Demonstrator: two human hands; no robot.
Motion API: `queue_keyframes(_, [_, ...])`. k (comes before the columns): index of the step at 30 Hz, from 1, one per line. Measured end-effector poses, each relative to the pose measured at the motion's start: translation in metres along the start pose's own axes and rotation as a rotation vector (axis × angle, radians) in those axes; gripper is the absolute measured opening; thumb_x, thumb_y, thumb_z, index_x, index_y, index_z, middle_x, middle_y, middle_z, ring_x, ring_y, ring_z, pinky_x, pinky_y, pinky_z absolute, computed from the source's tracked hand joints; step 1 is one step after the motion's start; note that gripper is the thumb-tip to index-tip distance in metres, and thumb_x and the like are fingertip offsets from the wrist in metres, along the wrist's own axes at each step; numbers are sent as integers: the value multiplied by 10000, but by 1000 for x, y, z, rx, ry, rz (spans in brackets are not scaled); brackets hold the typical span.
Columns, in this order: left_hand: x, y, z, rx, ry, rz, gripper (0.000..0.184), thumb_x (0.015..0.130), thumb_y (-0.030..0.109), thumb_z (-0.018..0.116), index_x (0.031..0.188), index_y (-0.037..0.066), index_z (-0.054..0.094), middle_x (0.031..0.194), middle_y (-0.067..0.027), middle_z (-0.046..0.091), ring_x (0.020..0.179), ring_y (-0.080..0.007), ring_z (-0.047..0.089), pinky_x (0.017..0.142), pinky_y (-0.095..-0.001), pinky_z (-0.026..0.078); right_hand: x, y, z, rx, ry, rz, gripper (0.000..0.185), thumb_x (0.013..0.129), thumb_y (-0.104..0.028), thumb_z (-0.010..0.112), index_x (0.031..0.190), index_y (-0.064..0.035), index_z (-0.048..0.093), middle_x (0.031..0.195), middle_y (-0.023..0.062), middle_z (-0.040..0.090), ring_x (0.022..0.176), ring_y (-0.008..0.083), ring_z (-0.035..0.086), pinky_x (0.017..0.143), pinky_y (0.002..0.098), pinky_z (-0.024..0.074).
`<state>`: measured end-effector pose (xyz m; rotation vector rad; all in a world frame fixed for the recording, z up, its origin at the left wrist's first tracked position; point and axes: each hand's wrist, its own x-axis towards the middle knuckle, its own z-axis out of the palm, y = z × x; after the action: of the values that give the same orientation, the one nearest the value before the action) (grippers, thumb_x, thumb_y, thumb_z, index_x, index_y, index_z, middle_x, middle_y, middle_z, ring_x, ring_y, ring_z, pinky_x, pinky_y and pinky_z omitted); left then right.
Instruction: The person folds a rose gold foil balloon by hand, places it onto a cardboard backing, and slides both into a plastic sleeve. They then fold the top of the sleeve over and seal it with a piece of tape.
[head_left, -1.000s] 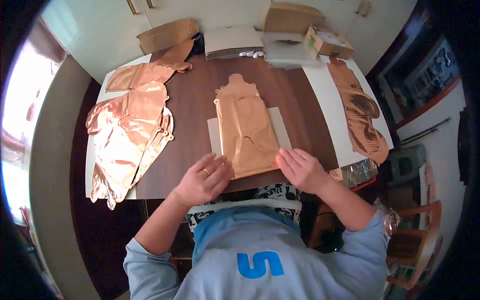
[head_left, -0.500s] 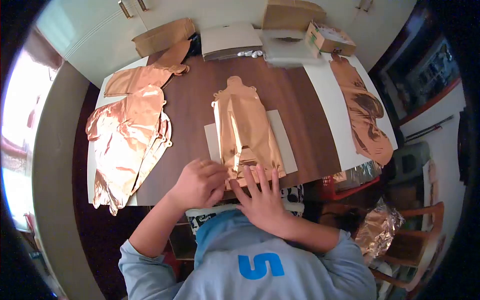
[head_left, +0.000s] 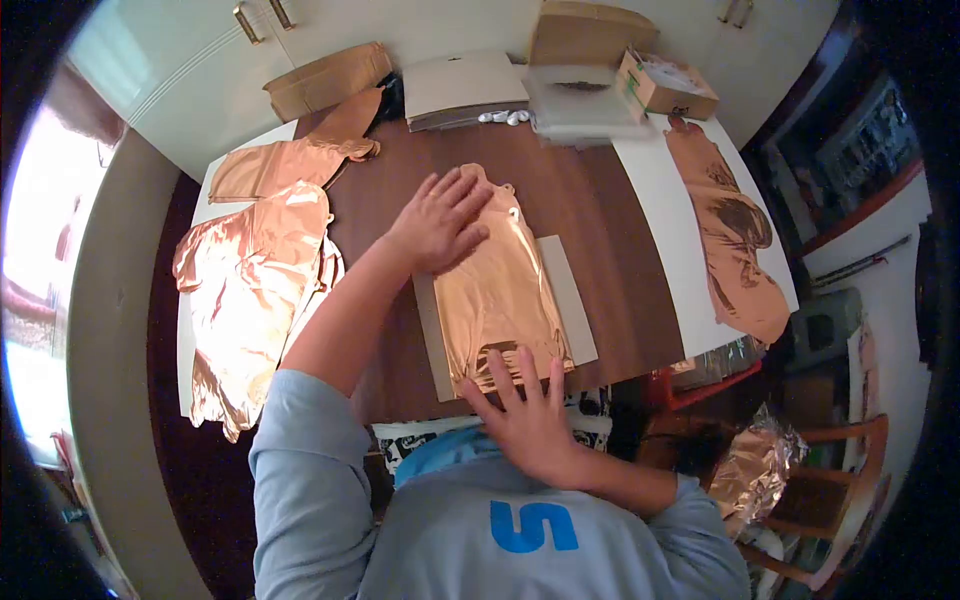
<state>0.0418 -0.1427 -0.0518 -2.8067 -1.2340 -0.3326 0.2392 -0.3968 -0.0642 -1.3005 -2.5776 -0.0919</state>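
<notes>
A rose-gold foil balloon, flat and folded into a long strip, lies on a pale card sheet in front of me. Over its far left part, my left hand is stretched out with the fingertips near the top end; whether it presses on the foil I cannot tell. My right hand rests at the near edge, fingers spread on the creased foil there. Neither hand grips anything. Part of the balloon's left side is hidden under my left hand.
More flat foil balloons are heaped at the left, and another foil balloon lies at the right. Along the back stand stacked cards, clear plastic bags, and a cardboard box. A chair holds crumpled foil packaging.
My left hand has moved from the balloon's near left corner up to its far end. The foil looks flatter along its middle. My right hand stays at the near edge.
</notes>
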Motion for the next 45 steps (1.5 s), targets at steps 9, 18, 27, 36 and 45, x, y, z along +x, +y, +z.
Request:
queue_keyframes(9, [-79,153,-75,-442,181,-131,790,879,329,676,1498,-15,324,1543,-243,334,1445,-428,291,1176,-560,216,10,33,-43,527,14,115,710,843,-232,687,1452,-11,395,1484,286,364,1313,528,386,1083,653,295])
queue_keyframes(18, [-118,195,-33,-164,-48,-173,845,883,527,594,1488,-11,350,1551,-235,325,1443,-408,290,1165,-553,228,118,191,-39,575,-108,341,468,809,-232,777,1177,9,617,1068,173,623,933,307,628,838,396,521])
queue_keyframes(27, [-125,195,-36,-124,-70,-145,799,884,512,592,1462,-3,395,1546,-222,347,1429,-403,324,1165,-532,251,157,201,-56,860,-746,476,336,767,-243,819,921,-15,627,798,67,643,770,180,644,656,316,509])
queue_keyframes(36, [-127,196,-33,-128,-46,-123,813,851,451,650,1470,-1,379,1551,-216,345,1433,-392,326,1164,-522,264,132,193,-34,422,-202,153,355,714,-206,816,941,-17,620,870,107,607,809,236,621,686,358,509])
queue_keyframes(45, [-131,195,-30,-91,-44,-111,805,867,458,635,1476,3,373,1553,-202,349,1438,-386,320,1170,-514,259,143,200,-59,744,-671,370,310,748,-202,812,897,-15,615,800,68,627,664,173,615,573,306,504])
